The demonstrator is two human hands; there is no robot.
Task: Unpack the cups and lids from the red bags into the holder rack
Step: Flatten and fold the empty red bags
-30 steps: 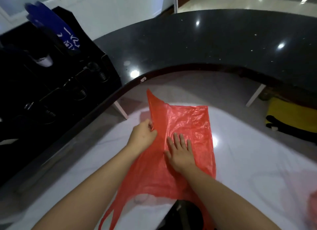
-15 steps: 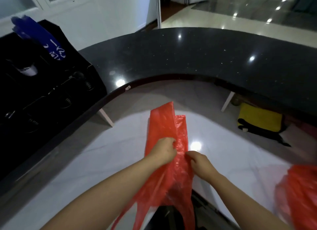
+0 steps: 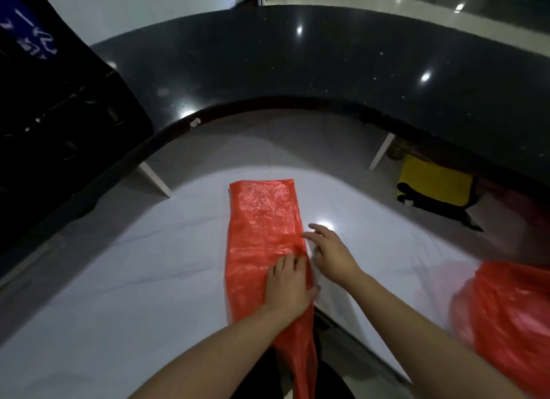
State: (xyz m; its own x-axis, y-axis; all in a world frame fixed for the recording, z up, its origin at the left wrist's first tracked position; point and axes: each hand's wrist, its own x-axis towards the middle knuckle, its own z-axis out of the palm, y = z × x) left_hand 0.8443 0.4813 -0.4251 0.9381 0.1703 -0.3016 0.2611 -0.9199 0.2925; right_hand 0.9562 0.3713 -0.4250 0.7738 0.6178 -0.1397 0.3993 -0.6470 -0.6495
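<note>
An empty red bag (image 3: pixel 262 217) lies folded lengthwise into a narrow strip on the white table (image 3: pixel 119 279), its handles hanging off the near edge. My left hand (image 3: pixel 287 288) presses flat on the strip's near part. My right hand (image 3: pixel 330 250) rests with spread fingers at the strip's right edge, holding nothing. A second, bulging red bag (image 3: pixel 512 321) sits at the right, blurred. The black holder rack (image 3: pixel 59 116) stands at the far left on the dark counter; no cups or lids are clearly visible.
A curved black counter (image 3: pixel 327 62) wraps around the far side of the white table. A blue package (image 3: pixel 26 35) sticks up from the rack. A yellow and black bag (image 3: pixel 434 187) lies under the counter at the right.
The bag went from spread flat, to bunched and lifted in both hands, to a narrow folded strip lying on the table. Both hands let go and now press on it.
</note>
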